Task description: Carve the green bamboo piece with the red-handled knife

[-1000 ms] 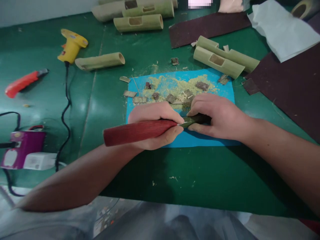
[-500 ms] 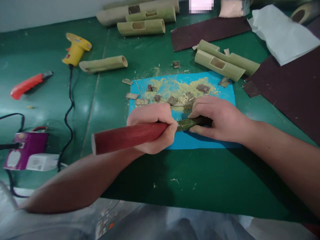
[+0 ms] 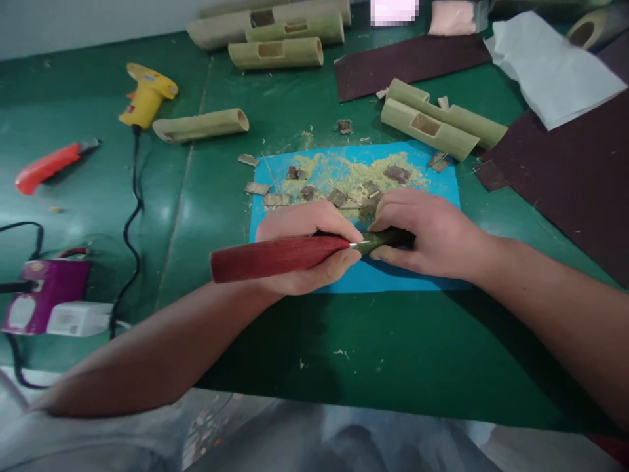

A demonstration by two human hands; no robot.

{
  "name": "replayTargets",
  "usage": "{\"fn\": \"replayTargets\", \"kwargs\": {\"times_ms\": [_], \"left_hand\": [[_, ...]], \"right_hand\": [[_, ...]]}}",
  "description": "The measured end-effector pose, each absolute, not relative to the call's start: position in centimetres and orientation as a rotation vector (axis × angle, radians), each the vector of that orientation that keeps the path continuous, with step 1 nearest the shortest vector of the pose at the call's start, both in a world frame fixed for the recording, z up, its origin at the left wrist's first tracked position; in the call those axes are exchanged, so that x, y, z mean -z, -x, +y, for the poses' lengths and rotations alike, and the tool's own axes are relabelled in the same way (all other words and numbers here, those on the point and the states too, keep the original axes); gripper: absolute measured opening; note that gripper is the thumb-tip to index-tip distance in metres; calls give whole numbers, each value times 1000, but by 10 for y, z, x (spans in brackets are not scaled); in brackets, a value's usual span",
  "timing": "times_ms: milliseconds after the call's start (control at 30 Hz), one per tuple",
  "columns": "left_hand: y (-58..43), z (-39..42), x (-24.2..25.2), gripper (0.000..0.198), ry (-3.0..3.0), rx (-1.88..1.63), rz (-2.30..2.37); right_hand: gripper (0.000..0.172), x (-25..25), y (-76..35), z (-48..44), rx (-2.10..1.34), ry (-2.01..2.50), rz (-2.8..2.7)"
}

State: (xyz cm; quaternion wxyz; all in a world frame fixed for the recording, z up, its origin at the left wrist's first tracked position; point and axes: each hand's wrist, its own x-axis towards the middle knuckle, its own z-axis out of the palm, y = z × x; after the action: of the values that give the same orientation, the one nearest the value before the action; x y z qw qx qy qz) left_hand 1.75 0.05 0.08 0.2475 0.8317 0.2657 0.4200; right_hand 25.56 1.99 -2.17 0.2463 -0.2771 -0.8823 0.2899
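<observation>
My left hand (image 3: 314,262) is closed around a carving tool with a red wooden handle (image 3: 275,257). Its butt points left, and a short bit of bright metal shows past the thumb and finger; the tip's exact shape cannot be made out. That metal meets a dark green bamboo piece (image 3: 377,240). My right hand (image 3: 432,229) grips the bamboo from the right, and its fingers cover much of it. Both hands are over a blue mat (image 3: 407,278), where bamboo dust (image 3: 361,172) and several brown chips (image 3: 397,174) lie just behind them.
Cut bamboo tubes (image 3: 430,129) lie at the back right, others (image 3: 276,54) at the back. To the left are a single tube (image 3: 201,126), a yellow corded tool (image 3: 146,96), a red-handled cutter (image 3: 49,169) and a purple power box (image 3: 46,292). Dark brown sheets (image 3: 565,183) and white paper (image 3: 555,72) cover the right.
My left hand and the carving tool have shifted right towards my right hand, the handle now more level. Metal shows between my fingers and the bamboo. My right hand keeps its hold.
</observation>
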Motion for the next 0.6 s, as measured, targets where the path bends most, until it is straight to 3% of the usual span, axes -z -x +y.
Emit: {"fn": "replayTargets", "kwargs": {"times_ms": [433,600], "left_hand": [[-21,0,-5,6,-2310,-1076,802],[-25,-3,-3,20,-2179,-1263,771]], "right_hand": [[15,23,-256,20,-800,754,-2409],[17,23,-257,20,-814,753,-2400]]}}
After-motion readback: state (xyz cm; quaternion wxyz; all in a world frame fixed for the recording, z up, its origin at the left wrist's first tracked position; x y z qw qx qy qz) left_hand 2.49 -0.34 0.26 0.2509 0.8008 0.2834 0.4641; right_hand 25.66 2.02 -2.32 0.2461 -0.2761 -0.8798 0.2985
